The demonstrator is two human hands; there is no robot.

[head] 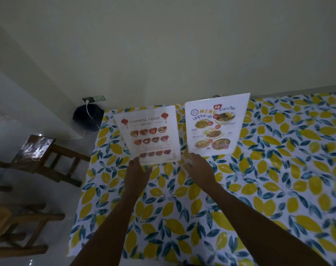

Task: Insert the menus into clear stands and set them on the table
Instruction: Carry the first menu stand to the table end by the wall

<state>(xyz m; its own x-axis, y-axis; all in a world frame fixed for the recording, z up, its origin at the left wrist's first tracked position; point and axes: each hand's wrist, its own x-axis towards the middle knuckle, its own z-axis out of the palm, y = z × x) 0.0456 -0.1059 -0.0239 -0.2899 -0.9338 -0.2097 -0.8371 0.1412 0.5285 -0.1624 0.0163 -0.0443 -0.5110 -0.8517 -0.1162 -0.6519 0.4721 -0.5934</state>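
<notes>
two menus stand upright at the far side of the desk (pixel 240 189), which is covered in a lemon-print cloth. the chinese food menu (pixel 150 135) is on the left, the thai menu (pixel 215 125) just beside it on the right, a narrow gap between them. both look already slotted into clear stands, though the acrylic itself is hard to make out in the dim light; a clear base edge seems to show near the right hand.

left hand (pixel 137 172) reaches to the near bottom corner of the chinese food menu, fingers touching or pinching its lower edge; i cannot tell if it is a real grip or just a steadying touch. right hand (pixel 198 167) sits at the base between the two menus, fingers curled loosely at the near bottom left corner of the thai menu; whether it is closed on the stand i cannot tell.

handling guess: stands are light, stiff, smooth plastic, likely slippery and easy to tip; the paper sheets inside are thin and floppy. best to hold low at the base or side edges, not the top, and slide rather than lift on the soft cloth.

count: two menus, two stands presumed, two hands. off the desk on the left, two wooden chairs (pixel 46 156), a dark bin (pixel 87 117) in the corner, and a wall socket (pixel 94 98) with a white cable plugged in.

task looks near done, only final positioning left.
</notes>
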